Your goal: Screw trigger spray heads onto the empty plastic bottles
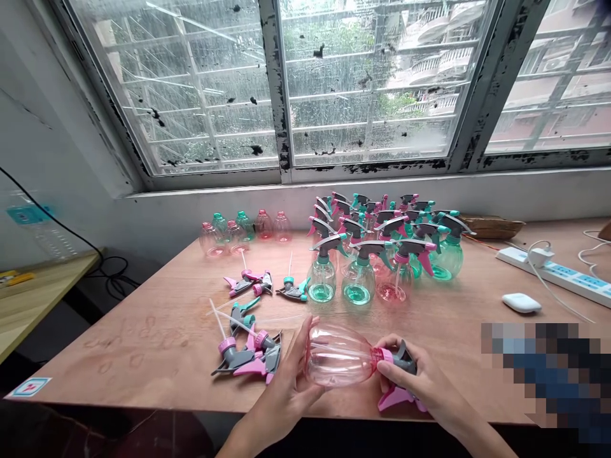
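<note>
Pink bottle (338,356) held on its side between both my hands, near edge of the table (157,375)

From the left: one printed sticker (30,387) lies at the table's near corner. Next, loose spray heads (241,358), pink-and-grey and teal-and-grey, lie scattered, their thin tubes pointing various ways. Beyond them, six open-necked bottles (263,226), pink and green, stand upright near the wall (157,219). My left hand (294,380) is clamped round the base end of the pink bottle, whose neck points right. My right hand (422,376) is closed on the grey-and-pink trigger head (405,361) at that neck; its pink trigger points downward. I cannot tell whether the thread is fully tightened. Behind, fitted spray bottles (358,283) stand upright in a close group. Further right, I record a white rounded case (521,303) and, behind it, a white power strip (556,275) with a plug seated.
</note>
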### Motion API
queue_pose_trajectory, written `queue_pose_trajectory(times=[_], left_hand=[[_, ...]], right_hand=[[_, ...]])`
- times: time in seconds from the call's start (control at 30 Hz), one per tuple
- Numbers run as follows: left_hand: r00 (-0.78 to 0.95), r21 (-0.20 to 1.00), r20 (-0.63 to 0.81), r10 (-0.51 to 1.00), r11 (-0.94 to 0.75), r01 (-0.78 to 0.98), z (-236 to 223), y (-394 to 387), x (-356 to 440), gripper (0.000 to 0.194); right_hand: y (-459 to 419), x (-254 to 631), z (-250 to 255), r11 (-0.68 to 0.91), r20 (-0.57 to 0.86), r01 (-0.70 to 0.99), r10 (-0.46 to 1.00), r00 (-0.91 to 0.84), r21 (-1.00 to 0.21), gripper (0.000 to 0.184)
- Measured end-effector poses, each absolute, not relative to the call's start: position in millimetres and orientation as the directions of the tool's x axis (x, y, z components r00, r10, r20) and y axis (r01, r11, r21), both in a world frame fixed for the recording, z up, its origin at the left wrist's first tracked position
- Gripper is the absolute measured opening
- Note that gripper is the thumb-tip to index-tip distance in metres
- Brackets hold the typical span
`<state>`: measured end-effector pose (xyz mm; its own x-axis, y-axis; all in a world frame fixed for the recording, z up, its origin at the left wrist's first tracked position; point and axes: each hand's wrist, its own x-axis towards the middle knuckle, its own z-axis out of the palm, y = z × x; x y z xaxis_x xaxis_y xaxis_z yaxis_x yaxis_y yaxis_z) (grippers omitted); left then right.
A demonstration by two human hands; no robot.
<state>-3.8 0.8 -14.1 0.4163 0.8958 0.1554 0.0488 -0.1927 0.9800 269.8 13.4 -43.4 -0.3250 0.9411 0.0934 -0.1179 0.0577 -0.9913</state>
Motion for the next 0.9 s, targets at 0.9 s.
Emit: queue_pose_trajectory(times=[0.9], left_hand=[[0.424, 0.984, 0.154, 0.892, -0.176, 0.013, -17, 4, -6, 0.096]], right_hand=[[11, 271, -41, 0.005, 0.063, -0.173, 0.942, -0.329, -0.985, 0.039]])
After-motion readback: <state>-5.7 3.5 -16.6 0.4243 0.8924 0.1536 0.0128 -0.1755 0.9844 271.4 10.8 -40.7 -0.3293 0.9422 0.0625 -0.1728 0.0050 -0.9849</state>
